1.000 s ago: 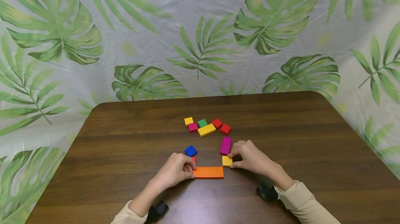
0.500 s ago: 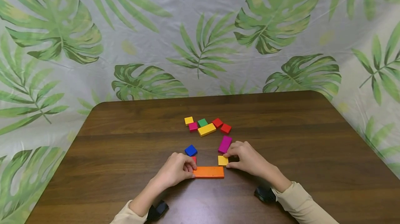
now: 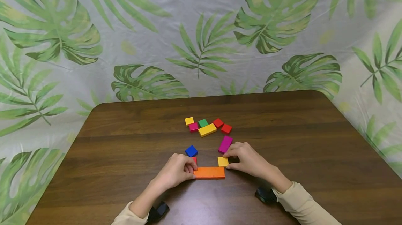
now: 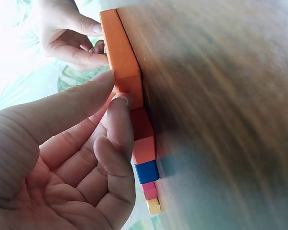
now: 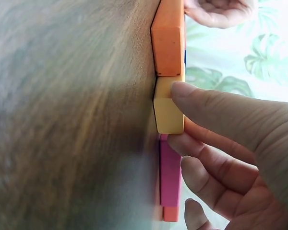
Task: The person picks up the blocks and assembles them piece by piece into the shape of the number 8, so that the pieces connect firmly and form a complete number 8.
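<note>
One yellow square block point(image 3: 222, 162) lay flat on the desk point(image 3: 110, 155) at the far edge of the long orange block point(image 3: 209, 172), near its right end and jutting a little past it. The right hand point(image 3: 249, 158) pinched it between thumb and forefinger, their spread no wider than the block, while the left hand point(image 3: 174, 171) had its thumb and forefinger closed on the left end of the orange block, next to the red block point(image 3: 195, 161). Steadying that end seemed sound practice, since a firm nudge on the yellow block could have swung the orange one askew. Small, level pushes looked best, with the yellow face brought square to the orange edge; whether a hairline gap lay between them could not be told. The right forefinger sat close to the angled magenta block point(image 3: 225, 144), so letting go straight upward, rather than sweeping away from the body, would likely have spared it a knock
</note>
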{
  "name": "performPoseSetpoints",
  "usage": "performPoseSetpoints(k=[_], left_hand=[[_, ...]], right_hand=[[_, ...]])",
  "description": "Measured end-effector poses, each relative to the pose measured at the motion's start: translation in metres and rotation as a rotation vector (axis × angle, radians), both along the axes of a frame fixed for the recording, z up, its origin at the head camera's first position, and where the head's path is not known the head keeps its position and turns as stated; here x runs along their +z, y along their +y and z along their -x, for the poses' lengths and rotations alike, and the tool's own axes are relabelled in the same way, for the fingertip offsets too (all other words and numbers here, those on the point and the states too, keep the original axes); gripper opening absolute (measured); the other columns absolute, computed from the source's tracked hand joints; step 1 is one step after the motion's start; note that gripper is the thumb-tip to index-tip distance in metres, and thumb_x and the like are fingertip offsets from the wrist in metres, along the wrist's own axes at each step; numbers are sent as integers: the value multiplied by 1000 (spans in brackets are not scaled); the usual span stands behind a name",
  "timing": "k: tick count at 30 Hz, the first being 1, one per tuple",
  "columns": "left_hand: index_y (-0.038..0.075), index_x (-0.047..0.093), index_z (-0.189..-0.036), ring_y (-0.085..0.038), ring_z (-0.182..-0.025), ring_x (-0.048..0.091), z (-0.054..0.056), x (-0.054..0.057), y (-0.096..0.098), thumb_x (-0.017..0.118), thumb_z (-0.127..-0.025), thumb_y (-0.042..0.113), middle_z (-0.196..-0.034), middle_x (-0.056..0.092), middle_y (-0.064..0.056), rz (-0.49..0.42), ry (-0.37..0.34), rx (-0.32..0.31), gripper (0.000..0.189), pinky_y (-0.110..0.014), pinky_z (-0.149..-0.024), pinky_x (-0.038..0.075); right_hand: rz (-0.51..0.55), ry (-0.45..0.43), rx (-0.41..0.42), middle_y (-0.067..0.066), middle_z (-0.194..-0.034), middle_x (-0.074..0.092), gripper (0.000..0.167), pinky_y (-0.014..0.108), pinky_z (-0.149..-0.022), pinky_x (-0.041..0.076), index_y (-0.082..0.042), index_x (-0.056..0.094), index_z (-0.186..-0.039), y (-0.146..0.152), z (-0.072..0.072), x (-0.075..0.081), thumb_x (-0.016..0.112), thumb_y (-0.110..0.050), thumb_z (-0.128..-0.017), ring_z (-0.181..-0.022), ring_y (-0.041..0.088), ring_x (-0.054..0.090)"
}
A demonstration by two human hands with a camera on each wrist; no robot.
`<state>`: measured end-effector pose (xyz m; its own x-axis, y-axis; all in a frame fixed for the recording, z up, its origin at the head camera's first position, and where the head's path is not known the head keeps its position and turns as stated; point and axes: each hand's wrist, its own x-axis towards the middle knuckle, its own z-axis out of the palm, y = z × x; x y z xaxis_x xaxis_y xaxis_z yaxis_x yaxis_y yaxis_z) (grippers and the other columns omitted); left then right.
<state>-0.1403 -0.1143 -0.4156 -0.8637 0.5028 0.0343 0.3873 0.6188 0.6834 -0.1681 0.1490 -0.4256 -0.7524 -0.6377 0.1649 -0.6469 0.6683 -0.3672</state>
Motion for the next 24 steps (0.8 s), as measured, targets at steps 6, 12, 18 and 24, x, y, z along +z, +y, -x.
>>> performPoseSetpoints(k=[6,12,18,24], left_hand=[[3,67,-75,0,-57,51,0,0,0,78,-70,2,-64,62,-1,-2,-6,0,12,-14,-55,45],[3,67,-75,0,-57,50,1,0,0,78,-70,1,-64,62,-1,-4,-4,2,12,-14,-55,45],[3,67,-75,0,-57,51,1,-1,0,78,-70,1,-64,62,-1,-4,-6,-1,12,-14,-55,45],[4,67,-75,0,-57,50,0,1,-1,79,-70,3,-64,62,-1,2,-10,0,13,-15,-54,44]], right_hand=[[0,-9,4,-1,-99,70,26,32,-78,40,-13,73,-98,0,0,2,78,-23,-74,-93,16,59],[-6,-5,17,0,-101,70,28,31,-78,42,-13,73,-99,2,1,2,78,-24,-74,-92,14,60],[-20,-38,17,1,-106,70,33,35,-81,41,-13,72,-104,5,1,5,77,-28,-75,-96,17,59],[-5,-44,5,-2,-104,70,29,34,-82,40,-13,72,-105,6,3,11,69,-30,-83,-97,15,58]])
